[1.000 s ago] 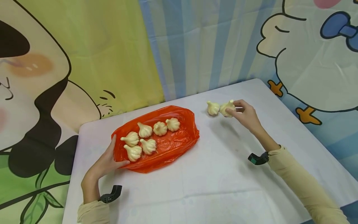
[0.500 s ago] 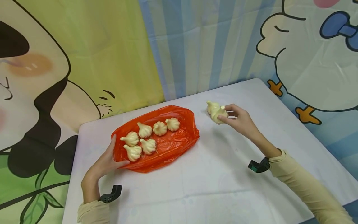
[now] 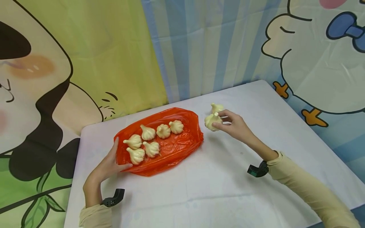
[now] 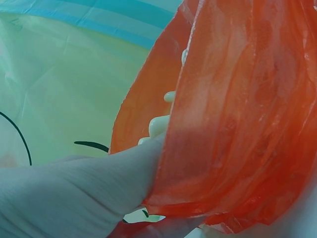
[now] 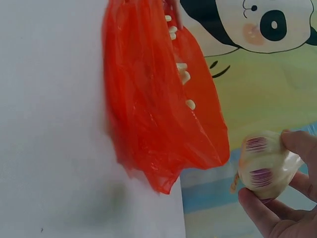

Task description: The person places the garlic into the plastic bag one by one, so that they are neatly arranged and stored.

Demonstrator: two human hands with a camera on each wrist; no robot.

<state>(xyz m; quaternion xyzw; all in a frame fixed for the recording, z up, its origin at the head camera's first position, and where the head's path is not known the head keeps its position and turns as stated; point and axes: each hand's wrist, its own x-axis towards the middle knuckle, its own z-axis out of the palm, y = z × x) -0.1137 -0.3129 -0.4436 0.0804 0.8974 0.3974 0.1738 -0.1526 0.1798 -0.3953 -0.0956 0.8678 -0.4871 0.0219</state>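
My right hand (image 3: pixel 238 128) pinches a garlic bulb (image 3: pixel 212 122) between thumb and fingers, just right of a red plastic bag (image 3: pixel 182 144). Purple streaks mark this bulb's underside in the right wrist view. A second garlic bulb (image 3: pixel 216 107) lies on the table behind it, partly covered by the held one. My left hand (image 3: pixel 104 164) grips the bag's left end, with the thumb along the near side. Inside the wide mouth lie several garlic bulbs (image 3: pixel 148 132), mostly toward the left and back; only their tips show in the left wrist view.
A white cloth covers the table (image 3: pixel 182 196). Behind its back edge hangs a curtain (image 3: pixel 125 57) printed with cartoon animals. Each wrist wears a small black camera, and the left one (image 3: pixel 114 198) sits in front of the bag.
My right hand has carried the garlic bulb left and toward me, from beside the other loose bulb to near the bag's right end. My left hand and the bag have stayed put.
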